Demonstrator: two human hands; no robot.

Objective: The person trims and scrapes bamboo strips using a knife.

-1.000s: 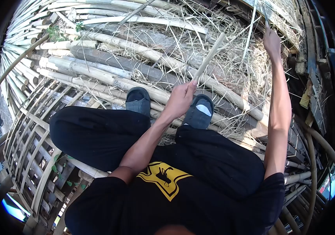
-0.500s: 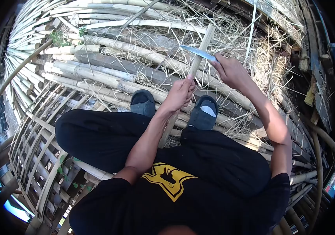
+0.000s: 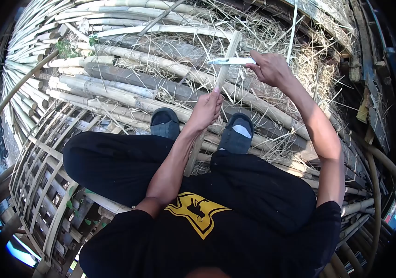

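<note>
A split bamboo strip (image 3: 223,75) slants upward from between my legs to the straw-covered bamboo ahead. My left hand (image 3: 204,110) is closed around its middle, thumb along the upper side. My right hand (image 3: 272,69) is closed on the handle of a knife (image 3: 235,60), and the fingers hide most of that handle. The knife's pale blade lies across the strip's upper part, above my left hand, its tip pointing left. The strip's lower end passes behind my left wrist towards my lap.
Bamboo poles (image 3: 114,95) lie side by side under my sandals (image 3: 236,134), with straw and shavings (image 3: 318,69) scattered over them at the right. A woven bamboo lattice (image 3: 45,180) stands at my left. Stacked poles (image 3: 26,88) fill the far left, and planks (image 3: 369,69) the right.
The knife has turned from a slant to nearly level, and my right hand has shifted slightly right. The strip and my left hand have drifted a little left in view.
</note>
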